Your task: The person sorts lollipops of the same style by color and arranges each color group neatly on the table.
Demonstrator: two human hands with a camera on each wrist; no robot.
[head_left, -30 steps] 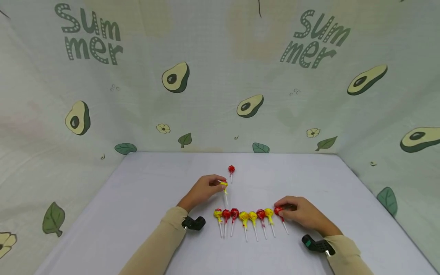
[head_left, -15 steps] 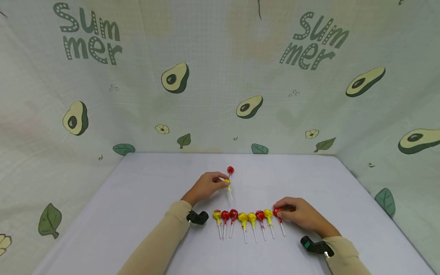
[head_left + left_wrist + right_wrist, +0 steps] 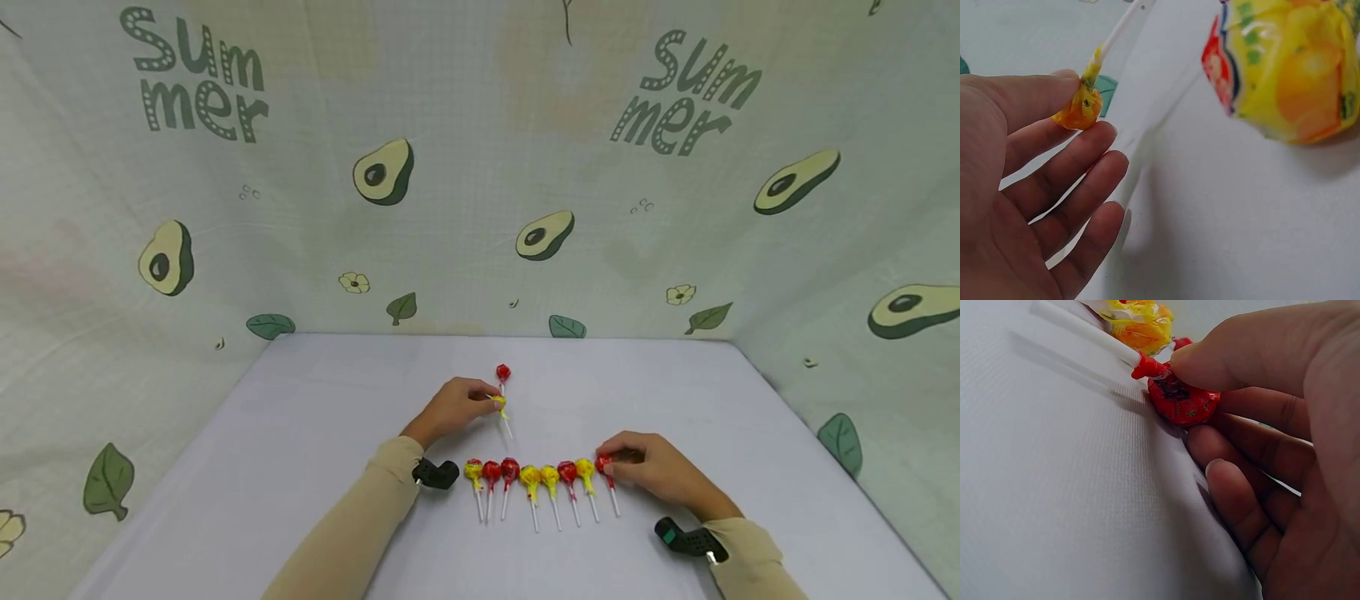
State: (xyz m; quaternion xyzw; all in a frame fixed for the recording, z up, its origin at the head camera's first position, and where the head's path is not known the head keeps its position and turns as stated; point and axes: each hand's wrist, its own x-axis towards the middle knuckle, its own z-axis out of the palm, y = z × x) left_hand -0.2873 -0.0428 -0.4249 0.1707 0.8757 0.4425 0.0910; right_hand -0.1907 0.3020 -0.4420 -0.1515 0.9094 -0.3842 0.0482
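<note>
Above the middle of the table, my left hand (image 3: 453, 408) pinches a yellow-wrapped lollipop (image 3: 1082, 109) by its candy head, between thumb and fingers. Its white stick points toward the near side in the head view. Just beyond it lies a red lollipop (image 3: 503, 372), its stick partly behind the held one. At the right end of a row of lollipops, my right hand (image 3: 656, 468) grips the head of another red lollipop (image 3: 1179, 400), which lies close over the cloth. Left of it in the row is a yellow lollipop (image 3: 585, 468), heads almost side by side.
Several more red and yellow lollipops continue the row leftward, from a red one (image 3: 567, 472) to a yellow one (image 3: 473, 469) at the left end, sticks toward me. A white cloth covers the table (image 3: 337, 375). A printed curtain (image 3: 450, 275) stands behind it.
My left hand has carried the yellow lollipop a little to the right, nearer the far red one. Under my right hand, the red lollipop's stick has swung slightly left, closer to the row's direction.
</note>
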